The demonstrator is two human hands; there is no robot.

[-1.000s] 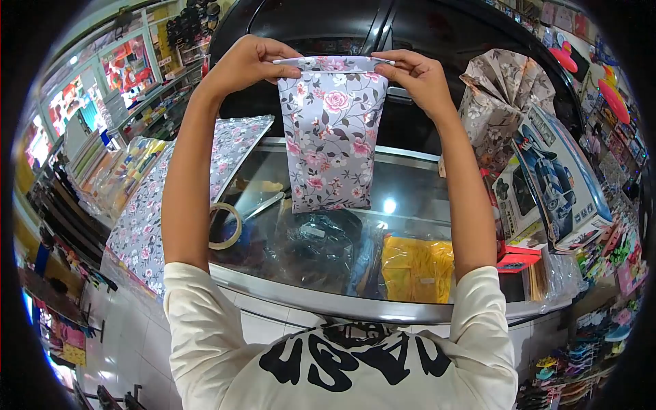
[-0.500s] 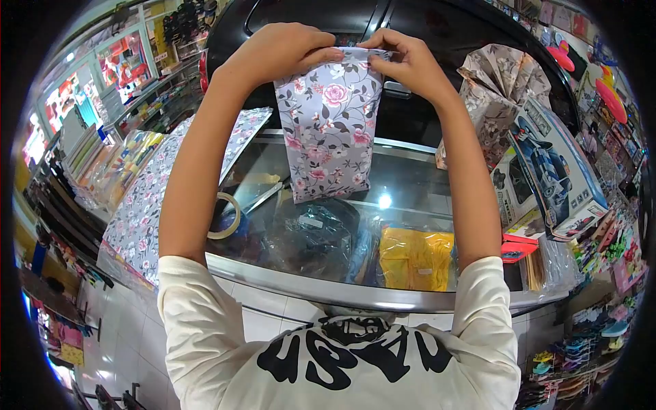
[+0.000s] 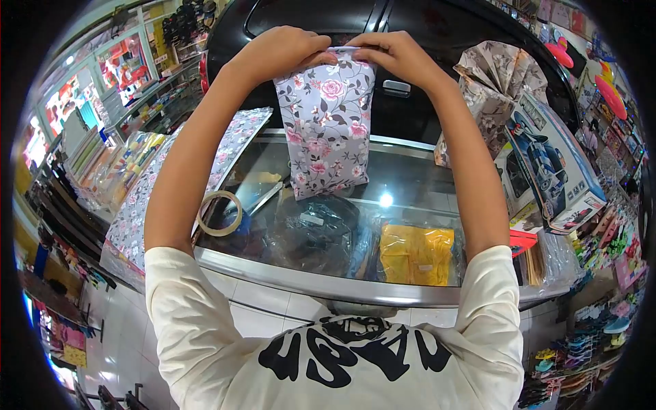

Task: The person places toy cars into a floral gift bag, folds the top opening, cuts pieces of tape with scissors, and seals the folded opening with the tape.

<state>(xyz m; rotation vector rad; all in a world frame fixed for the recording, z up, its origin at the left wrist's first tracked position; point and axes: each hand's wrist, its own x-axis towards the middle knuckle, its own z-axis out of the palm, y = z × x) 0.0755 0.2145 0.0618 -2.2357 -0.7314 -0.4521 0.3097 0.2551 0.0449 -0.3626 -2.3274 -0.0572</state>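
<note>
A tall parcel in grey floral wrapping paper (image 3: 329, 126) stands upright on the glass counter (image 3: 410, 178). At its top edge my left hand (image 3: 294, 49) pinches the paper from the left, thumb on the near side. My right hand (image 3: 393, 56) grips the same edge from the right, its fingers almost meeting the left ones. The far side of the parcel is hidden. Left of its base lie a roll of tape (image 3: 221, 213) and scissors (image 3: 265, 198), partly visible.
Sheets of floral paper (image 3: 164, 184) lie at the left. On the right stand a pleated floral-wrapped package (image 3: 502, 75) and a toy car box (image 3: 553, 164). Yellow packaged cloth (image 3: 417, 254) shows through the glass. A black car (image 3: 437, 41) is behind the counter.
My right hand has shifted left along the top edge toward my left hand. The parcel's top looks narrower, and both elbows have spread slightly outward.
</note>
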